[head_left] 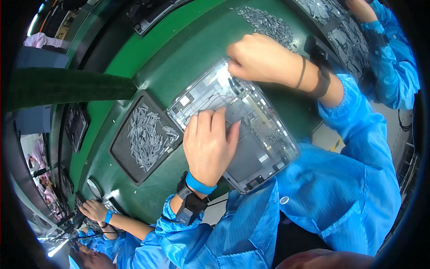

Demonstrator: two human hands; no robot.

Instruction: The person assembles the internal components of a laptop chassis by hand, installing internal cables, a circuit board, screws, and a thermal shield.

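An opened flat electronic device [251, 154], its circuit boards, thin cables and dark battery-like panels exposed, lies tilted on the green table in front of me. My left hand [208, 145] rests on its left part, fingers stretched forward and thumb apart, holding nothing I can see. Over the far edge of the device my right hand [255, 56] is closed, fingers curled and thumb pressed in. Whatever it may grip is hidden; a small dark shape shows on the device just below it.
Left of the device, a dark tray [123, 161] holds many small grey strips. A pile of small grey pieces [268, 27] lies beyond my right hand, and a container of flat grey parts [347, 42] stands at far right. Co-workers' arms [127, 224] show at lower left and upper right.
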